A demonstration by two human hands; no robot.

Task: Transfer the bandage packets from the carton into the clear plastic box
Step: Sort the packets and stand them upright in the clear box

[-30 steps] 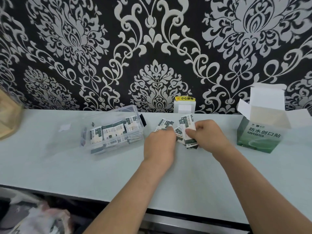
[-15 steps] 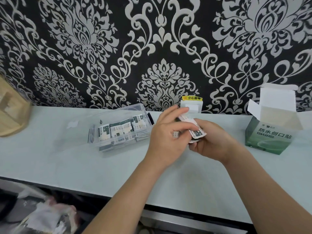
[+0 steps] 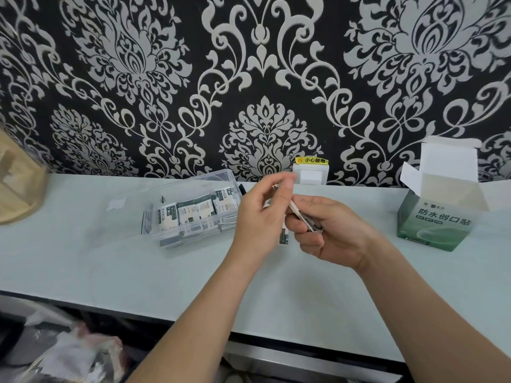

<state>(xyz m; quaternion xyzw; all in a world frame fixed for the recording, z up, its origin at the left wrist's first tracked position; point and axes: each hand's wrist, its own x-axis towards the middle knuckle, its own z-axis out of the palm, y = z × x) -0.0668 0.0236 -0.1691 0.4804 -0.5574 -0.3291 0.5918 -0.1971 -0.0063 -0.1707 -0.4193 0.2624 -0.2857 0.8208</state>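
Note:
My right hand (image 3: 331, 230) grips a small stack of bandage packets (image 3: 302, 217) above the table, seen edge-on. My left hand (image 3: 260, 214) is beside it, thumb and fingers pinching at the stack's upper end. One packet (image 3: 284, 236) hangs below, between the two hands. The clear plastic box (image 3: 166, 236) sits on the table to the left, with several white and dark green packets (image 3: 193, 211) inside. The green carton (image 3: 431, 225) stands at the right, its white flaps open.
A pale tabletop (image 3: 110, 261) runs along a patterned black and silver wall. A white socket with a yellow warning label (image 3: 311, 172) is on the wall behind my hands. A wooden object (image 3: 16, 189) stands at far left. Bags lie below the table's front edge.
Both hands have lifted the packets off the table and gathered them into a stack. The camera has shifted slightly.

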